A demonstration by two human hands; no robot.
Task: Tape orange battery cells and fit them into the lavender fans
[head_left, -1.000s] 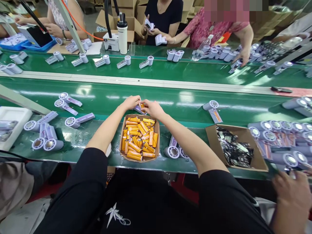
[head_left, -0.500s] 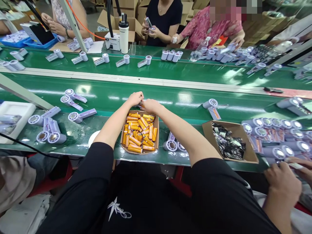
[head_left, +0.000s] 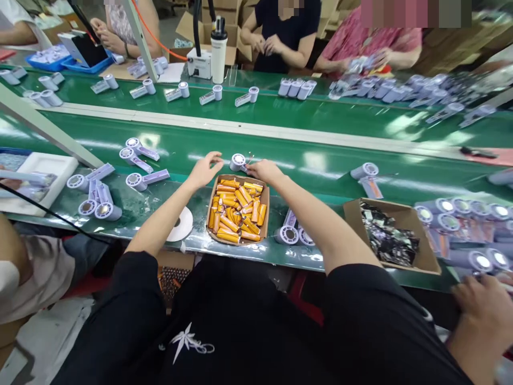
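Note:
A lavender handheld fan housing (head_left: pixel 238 162) with a round head lies on the green belt just beyond a cardboard box (head_left: pixel 210 235) of orange wrapped battery cells (head_left: pixel 239 206). Thin wires stick up beside its head. My right hand (head_left: pixel 265 170) has its fingers closed on the handle side of this housing, partly covering it. To the left of the housing, my left hand (head_left: pixel 206 170) is held apart from it, fingers spread and holding nothing. More lavender housings (head_left: pixel 288 234) lie under my right forearm, and a white tape roll (head_left: pixel 181 224) sits by my left forearm.
A cardboard box of small dark circuit parts (head_left: pixel 388 235) stands to the right, next to many fan housings (head_left: pixel 481 208) and a co-worker's hand (head_left: pixel 483 305). Several housings (head_left: pixel 136 182) lie left. A slanted metal post (head_left: pixel 52 128) rises there. Other people sit across the belt.
My left hand has let go and moved left, away from the fan housing, which now shows between my hands. My right hand stays at it. The whole view has shifted slightly.

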